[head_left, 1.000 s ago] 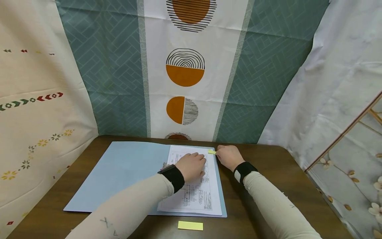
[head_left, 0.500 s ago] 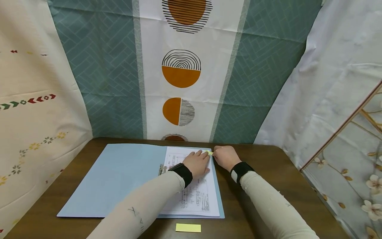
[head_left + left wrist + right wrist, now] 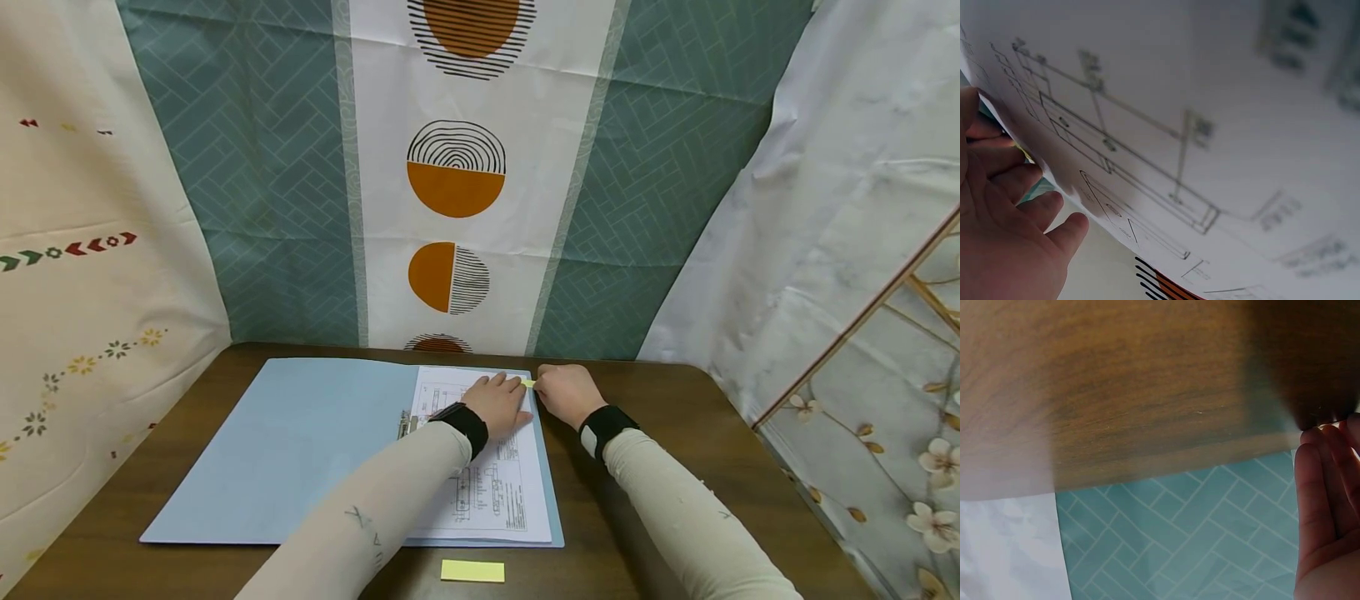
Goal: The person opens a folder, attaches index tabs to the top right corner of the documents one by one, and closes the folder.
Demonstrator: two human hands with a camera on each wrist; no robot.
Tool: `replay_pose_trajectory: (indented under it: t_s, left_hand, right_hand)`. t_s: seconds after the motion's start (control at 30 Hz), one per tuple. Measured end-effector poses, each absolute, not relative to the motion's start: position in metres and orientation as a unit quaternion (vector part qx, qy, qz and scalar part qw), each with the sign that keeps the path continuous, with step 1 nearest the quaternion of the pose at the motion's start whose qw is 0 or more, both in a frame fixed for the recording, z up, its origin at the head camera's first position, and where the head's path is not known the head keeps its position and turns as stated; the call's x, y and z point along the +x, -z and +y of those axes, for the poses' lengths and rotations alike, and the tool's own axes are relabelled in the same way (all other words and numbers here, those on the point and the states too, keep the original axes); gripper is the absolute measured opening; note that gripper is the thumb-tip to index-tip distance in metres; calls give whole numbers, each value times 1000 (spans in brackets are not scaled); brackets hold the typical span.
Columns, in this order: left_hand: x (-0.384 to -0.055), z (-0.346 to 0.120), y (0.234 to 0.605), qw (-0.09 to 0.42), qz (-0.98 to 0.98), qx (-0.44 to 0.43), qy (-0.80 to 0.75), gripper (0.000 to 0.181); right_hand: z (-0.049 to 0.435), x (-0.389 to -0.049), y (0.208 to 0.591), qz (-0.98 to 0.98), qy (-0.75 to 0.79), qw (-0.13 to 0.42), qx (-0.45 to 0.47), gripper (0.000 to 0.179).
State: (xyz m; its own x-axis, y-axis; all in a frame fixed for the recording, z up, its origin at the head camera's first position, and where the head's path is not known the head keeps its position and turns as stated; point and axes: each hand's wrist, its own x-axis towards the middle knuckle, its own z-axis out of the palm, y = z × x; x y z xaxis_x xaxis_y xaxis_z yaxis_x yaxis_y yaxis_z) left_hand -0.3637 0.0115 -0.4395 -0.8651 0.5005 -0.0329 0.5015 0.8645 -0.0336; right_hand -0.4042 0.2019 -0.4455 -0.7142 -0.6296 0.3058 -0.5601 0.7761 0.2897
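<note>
White printed sheets [image 3: 517, 483] with line drawings lie in the right half of an open light blue folder [image 3: 300, 450]. My left hand [image 3: 497, 403] rests on the upper part of the top sheet with its fingers extended, the fingertips by a yellow sticky note [image 3: 528, 383] at the sheet's upper right edge. The right hand [image 3: 570, 393] pinches the outer end of that note, just beyond the folder's edge. In the left wrist view the left hand [image 3: 1022, 219] lies beside the printed drawing. The right wrist view shows the right hand [image 3: 1329, 500] with fingers bent; the note is hidden there.
A second yellow sticky note [image 3: 472, 571] lies on the brown wooden table [image 3: 675, 467] in front of the folder. A metal clip [image 3: 407, 423] sits at the folder's fold. Patterned cloth [image 3: 465, 275] hangs behind the table and on both sides.
My left hand has moved right and up across the sheet until its fingertips reach the yellow note. The right hand stays at the note's end. The head view has shifted slightly.
</note>
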Motion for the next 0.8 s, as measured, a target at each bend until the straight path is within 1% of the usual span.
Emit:
replay_pose_trajectory:
  t_s: [0.27, 0.4, 0.5, 0.67, 0.8]
  left_hand:
    - [-367, 15, 441, 22, 967, 252, 12, 71]
    - [-362, 14, 436, 26, 969, 246, 15, 71]
    - [-357, 14, 430, 19, 970, 242, 15, 69]
    - [-373, 17, 444, 15, 976, 216, 7, 70]
    - [-383, 18, 451, 17, 981, 196, 0, 74]
  right_hand:
    - [203, -404, 446, -922, 91, 199, 321, 6]
    - [202, -403, 447, -921, 86, 203, 322, 6]
    - [202, -403, 446, -923, 86, 198, 317, 6]
    - [200, -403, 445, -928, 90, 186, 309, 4]
    - [200, -403, 446, -928, 88, 188, 309, 4]
